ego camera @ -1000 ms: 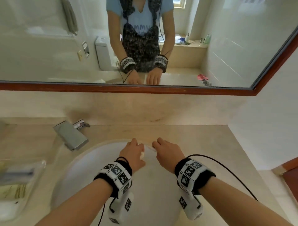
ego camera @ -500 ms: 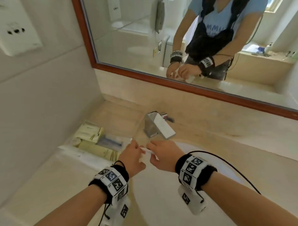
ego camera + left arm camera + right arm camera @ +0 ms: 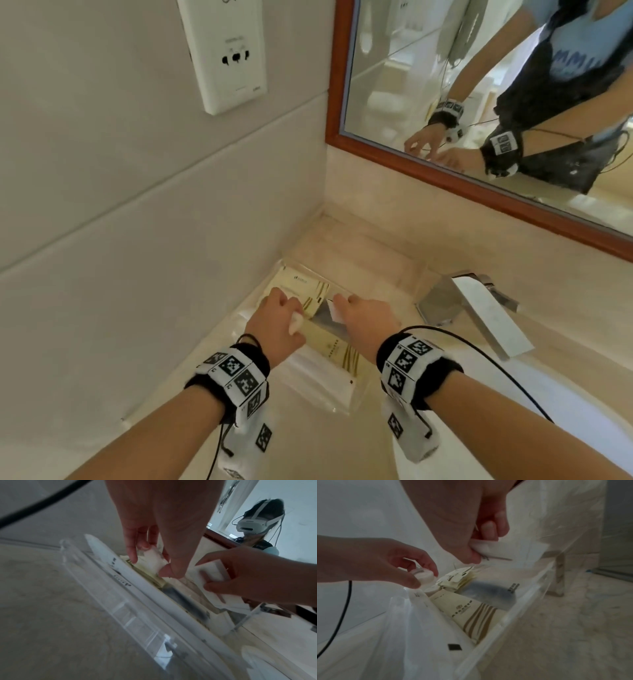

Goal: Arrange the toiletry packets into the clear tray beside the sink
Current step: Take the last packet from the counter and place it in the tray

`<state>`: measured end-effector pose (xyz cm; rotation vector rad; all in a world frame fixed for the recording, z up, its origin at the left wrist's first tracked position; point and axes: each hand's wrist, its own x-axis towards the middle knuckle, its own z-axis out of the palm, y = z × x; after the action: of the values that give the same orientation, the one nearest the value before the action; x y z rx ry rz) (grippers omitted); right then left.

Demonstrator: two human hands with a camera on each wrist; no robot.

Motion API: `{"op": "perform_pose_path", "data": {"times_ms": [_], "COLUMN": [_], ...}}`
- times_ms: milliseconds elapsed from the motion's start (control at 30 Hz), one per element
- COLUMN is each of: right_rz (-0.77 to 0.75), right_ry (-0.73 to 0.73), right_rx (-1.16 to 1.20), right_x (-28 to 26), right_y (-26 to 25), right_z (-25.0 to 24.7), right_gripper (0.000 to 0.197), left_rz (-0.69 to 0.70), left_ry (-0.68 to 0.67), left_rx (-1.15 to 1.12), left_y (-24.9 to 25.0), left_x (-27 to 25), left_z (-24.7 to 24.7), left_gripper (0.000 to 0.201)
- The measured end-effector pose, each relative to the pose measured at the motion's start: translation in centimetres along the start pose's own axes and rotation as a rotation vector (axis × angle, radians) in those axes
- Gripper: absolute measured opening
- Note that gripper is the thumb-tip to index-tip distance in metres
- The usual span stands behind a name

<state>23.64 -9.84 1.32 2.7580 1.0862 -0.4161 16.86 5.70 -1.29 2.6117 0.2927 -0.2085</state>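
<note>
The clear tray (image 3: 343,407) stands in the counter corner, left of the sink. Several packets lie in it: cream ones with gold stripes (image 3: 337,349) (image 3: 465,608), a dark grey one (image 3: 488,592) and a long white one (image 3: 130,577). My left hand (image 3: 282,310) hovers over the tray's far end and pinches a small round white packet (image 3: 296,322) (image 3: 424,575) (image 3: 150,559). My right hand (image 3: 359,313) is beside it over the tray, pinching a flat white packet (image 3: 337,313) (image 3: 505,553) (image 3: 211,572) by its edge.
A chrome faucet (image 3: 472,308) stands right of the tray, with the white sink basin (image 3: 565,394) in front of it. A tiled wall with a socket plate (image 3: 226,51) closes the left side. A wood-framed mirror (image 3: 479,192) runs along the back.
Both hands have moved left from above the sink basin to above the clear tray, each carrying its white packet. The head view has swung left with them.
</note>
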Motion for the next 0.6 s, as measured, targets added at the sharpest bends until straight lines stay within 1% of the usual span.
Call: {"op": "perform_pose_path", "data": {"times_ms": [133, 233, 400, 533, 600], "right_rz": [0.059, 0.094, 0.101, 0.114, 0.116], "right_ry": [-0.089, -0.145, -0.202, -0.231, -0.195], "right_rx": [0.018, 0.006, 0.097, 0.167, 0.153], "right_x": [1.7, 2.6, 3.6, 3.8, 4.0], "right_y": [-0.6, -0.6, -0.3, -0.2, -0.2], "right_z": [0.0, 0.3, 1.3, 1.5, 1.3], "right_gripper": [0.039, 0.041, 0.040, 0.043, 0.038], "left_rz": [0.000, 0.016, 0.012, 0.010, 0.008], "left_ry": [0.005, 0.002, 0.019, 0.019, 0.024], "left_rx": [-0.048, -0.074, -0.099, -0.099, -0.103], "left_y": [-1.4, -1.8, -2.3, -2.6, -2.7], "left_x": [0.8, 1.5, 2.4, 2.8, 3.0], "left_z": [0.0, 0.2, 0.3, 0.3, 0.4], "left_gripper": [0.040, 0.041, 0.040, 0.039, 0.041]}}
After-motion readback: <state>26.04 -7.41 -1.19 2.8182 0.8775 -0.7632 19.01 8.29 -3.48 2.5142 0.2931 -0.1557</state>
